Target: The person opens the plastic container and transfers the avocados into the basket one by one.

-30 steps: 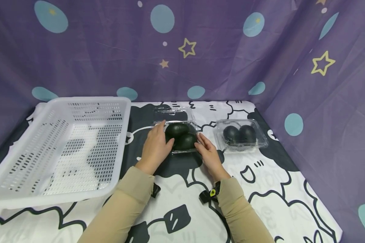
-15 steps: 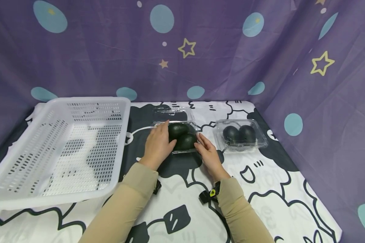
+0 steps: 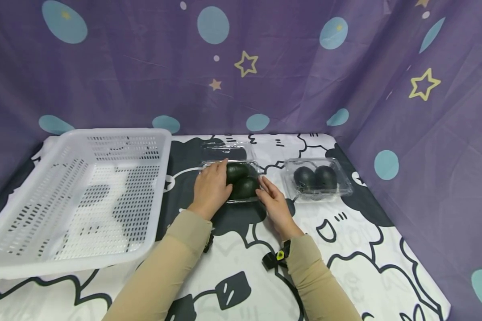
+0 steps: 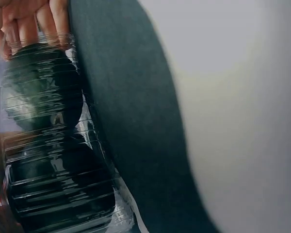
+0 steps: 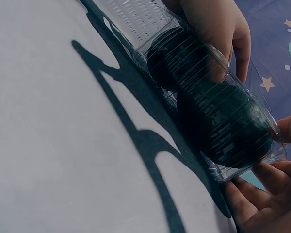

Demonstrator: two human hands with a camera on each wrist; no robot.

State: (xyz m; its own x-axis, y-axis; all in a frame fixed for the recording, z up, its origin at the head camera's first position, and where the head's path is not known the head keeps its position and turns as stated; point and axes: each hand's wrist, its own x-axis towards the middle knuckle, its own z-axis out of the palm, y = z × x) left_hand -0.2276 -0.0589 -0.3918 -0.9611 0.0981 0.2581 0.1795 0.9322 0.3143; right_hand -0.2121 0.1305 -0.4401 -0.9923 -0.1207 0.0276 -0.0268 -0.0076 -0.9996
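Observation:
In the head view, a clear clamshell container [image 3: 234, 201] lies with its lid [image 3: 225, 152] folded back, two dark green avocados in it. My left hand [image 3: 210, 187] reaches over its left end, fingers and thumb curved round the far avocado [image 3: 238, 170] and partly covering it. The nearer avocado [image 3: 245, 188] sits beside the thumb. My right hand [image 3: 276, 204] holds the container's right end; in the right wrist view its thumb [image 5: 287, 130] lies at the rim and its fingers [image 5: 264, 187] at the end wall. The left fingertips are partly hidden.
A white perforated basket [image 3: 162, 187] stands at the left. To the right lies a second clear container [image 3: 343, 187] holding two dark round fruits [image 3: 315, 177]. A patterned cloth [image 3: 345, 249] covers the table, and a purple curtain [image 3: 144, 80] rises behind.
My left hand has slid a little to the right and covers more of the far avocado. The right hand and the container stay in place.

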